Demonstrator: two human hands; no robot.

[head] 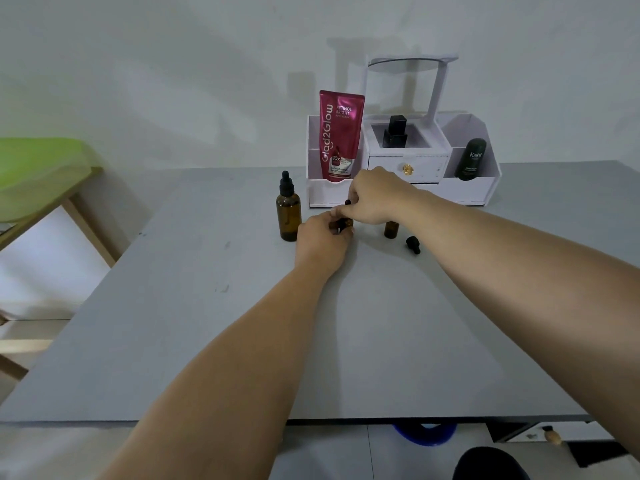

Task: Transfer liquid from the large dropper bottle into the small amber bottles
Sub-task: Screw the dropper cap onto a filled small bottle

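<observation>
**Amber-glass uncapping, spill risk nearby**

The left hand (322,239) is gripping a small amber bottle (343,224); fingers (341,212) of the right hand (374,199) are pinching its cap (347,202). The large dropper bottle (288,213) is standing capped just left of the fingers. A slipping twist risks toppling the open bottle (390,229) right of them.

Standing capped: large dropper bottle (288,216). Standing uncapped: small amber bottle (390,229), cap (413,244) lying beside. Being gripped: second small bottle (344,223).

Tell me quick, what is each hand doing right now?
Left hand: grips a small amber glass bottle.
Right hand: pinches the black dropper cap on top of that bottle.
</observation>
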